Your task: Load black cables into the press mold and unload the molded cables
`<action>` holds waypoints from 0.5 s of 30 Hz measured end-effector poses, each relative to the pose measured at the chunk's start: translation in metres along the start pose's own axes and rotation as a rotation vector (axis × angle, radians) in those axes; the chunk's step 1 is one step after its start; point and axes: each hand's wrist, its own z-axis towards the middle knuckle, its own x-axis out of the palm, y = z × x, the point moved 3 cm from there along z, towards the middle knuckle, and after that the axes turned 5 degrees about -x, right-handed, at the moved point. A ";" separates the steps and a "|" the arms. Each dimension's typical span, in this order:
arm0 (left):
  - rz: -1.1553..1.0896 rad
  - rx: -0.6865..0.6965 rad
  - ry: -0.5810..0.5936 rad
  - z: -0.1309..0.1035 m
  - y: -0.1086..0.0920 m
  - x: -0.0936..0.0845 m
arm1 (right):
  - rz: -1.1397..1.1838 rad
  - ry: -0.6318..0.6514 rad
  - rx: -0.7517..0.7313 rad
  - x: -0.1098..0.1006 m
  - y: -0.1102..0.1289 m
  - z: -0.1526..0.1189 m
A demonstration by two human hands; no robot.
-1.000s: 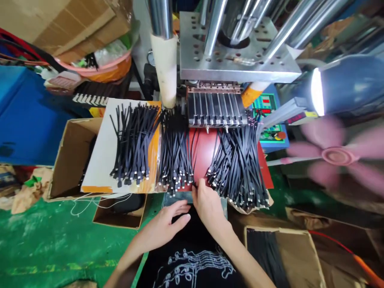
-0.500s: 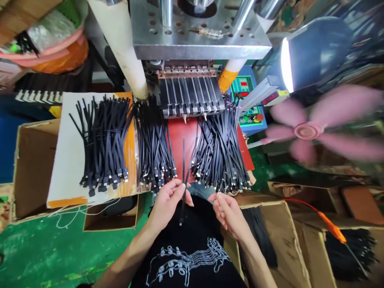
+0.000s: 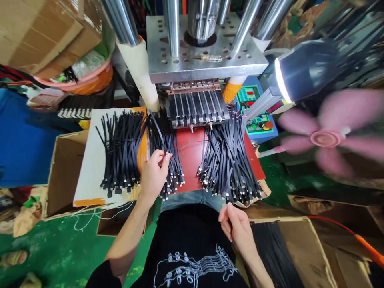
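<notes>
My left hand [image 3: 154,174] is closed in a pinch on a flat black cable [image 3: 157,128]. The cable slants up and away to the left, over the middle pile of cables [image 3: 172,160] with metal plug ends. My right hand [image 3: 235,222] hangs in front of my lap with its fingers curled closed, and nothing shows sticking out of it. Just beyond it lies the right pile of cables [image 3: 231,160], plug ends toward me. A third pile of cables [image 3: 123,152] rests on a white board [image 3: 87,176] at the left.
A press with a thick metal plate [image 3: 207,70] stands ahead, above a slotted black fixture [image 3: 198,108]. The red work surface [image 3: 192,160] shows between piles. At right are a control panel [image 3: 255,106], a lamp [image 3: 306,72], a spinning pink fan [image 3: 325,138] and a cardboard box [image 3: 306,248].
My left hand has moved forward and left with the cable, from above my lap to the middle pile. My right hand stays near my lap. The view has shifted.
</notes>
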 end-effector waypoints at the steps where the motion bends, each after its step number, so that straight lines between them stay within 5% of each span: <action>1: -0.007 0.030 -0.052 0.001 -0.003 -0.004 | -0.020 0.047 -0.050 0.000 0.003 -0.002; 4: -0.253 0.038 -0.130 -0.006 -0.019 -0.015 | -0.178 0.206 -0.310 0.007 0.024 -0.011; 6: -0.415 -0.021 -0.077 -0.017 -0.033 -0.020 | -0.299 0.327 -0.518 0.018 0.043 -0.018; 10: -0.378 -0.168 0.345 -0.048 -0.054 -0.013 | -0.409 0.530 -0.718 0.042 0.068 -0.027; 13: -0.411 -0.381 0.684 -0.074 -0.048 0.005 | -0.476 0.652 -0.673 0.053 0.064 -0.027; 15: -0.561 -0.575 0.754 -0.088 -0.037 0.017 | -0.577 0.745 -0.571 0.057 0.052 -0.026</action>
